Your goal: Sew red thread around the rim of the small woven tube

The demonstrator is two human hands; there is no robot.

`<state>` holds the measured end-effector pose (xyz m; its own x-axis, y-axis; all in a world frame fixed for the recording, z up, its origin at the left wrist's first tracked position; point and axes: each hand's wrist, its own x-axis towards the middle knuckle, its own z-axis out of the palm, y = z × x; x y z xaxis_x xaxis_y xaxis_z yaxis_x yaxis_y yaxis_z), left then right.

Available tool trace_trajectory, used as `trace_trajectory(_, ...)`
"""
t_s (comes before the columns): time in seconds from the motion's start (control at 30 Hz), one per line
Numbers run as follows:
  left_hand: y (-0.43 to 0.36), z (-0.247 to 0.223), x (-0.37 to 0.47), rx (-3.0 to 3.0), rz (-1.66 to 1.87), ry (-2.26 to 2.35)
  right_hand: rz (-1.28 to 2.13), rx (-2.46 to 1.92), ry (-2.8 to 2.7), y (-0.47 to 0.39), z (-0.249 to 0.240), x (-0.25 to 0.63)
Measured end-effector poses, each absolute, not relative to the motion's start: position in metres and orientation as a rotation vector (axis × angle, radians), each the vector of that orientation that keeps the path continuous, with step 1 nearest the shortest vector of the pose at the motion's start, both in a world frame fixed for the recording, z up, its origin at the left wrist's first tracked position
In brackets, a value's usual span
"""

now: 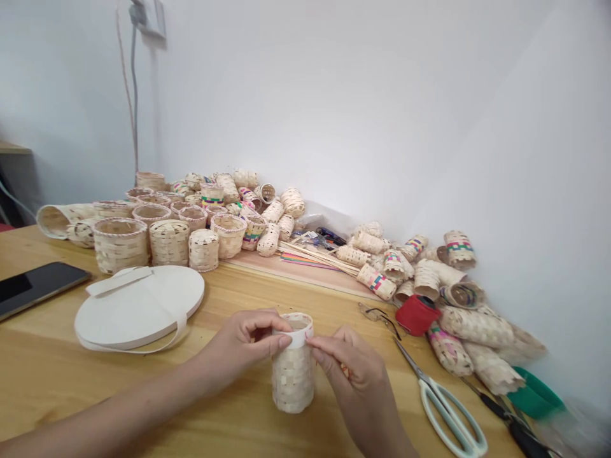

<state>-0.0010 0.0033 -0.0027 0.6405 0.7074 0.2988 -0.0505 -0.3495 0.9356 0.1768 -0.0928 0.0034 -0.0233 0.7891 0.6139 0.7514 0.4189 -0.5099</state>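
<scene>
Left grip (255,332) holds a pale, cylindrical woven basket (292,380), white-banded on top.

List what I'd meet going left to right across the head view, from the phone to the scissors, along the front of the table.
Phone → roll of white tape → left hand → woven basket → right hand → scissors.

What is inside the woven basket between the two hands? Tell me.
Through the open top of the woven basket, only part of its inner wall shows. Its near side, with a white band at the rim, hides the bottom and anything there.
</scene>
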Motion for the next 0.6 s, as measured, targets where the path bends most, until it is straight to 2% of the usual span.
trace_trajectory(0.6,-0.0015,0.0040,-0.0031,1.929,0.871,0.516,-0.053,-1.352,-1.848,-0.0957,0.0049,0.1769)
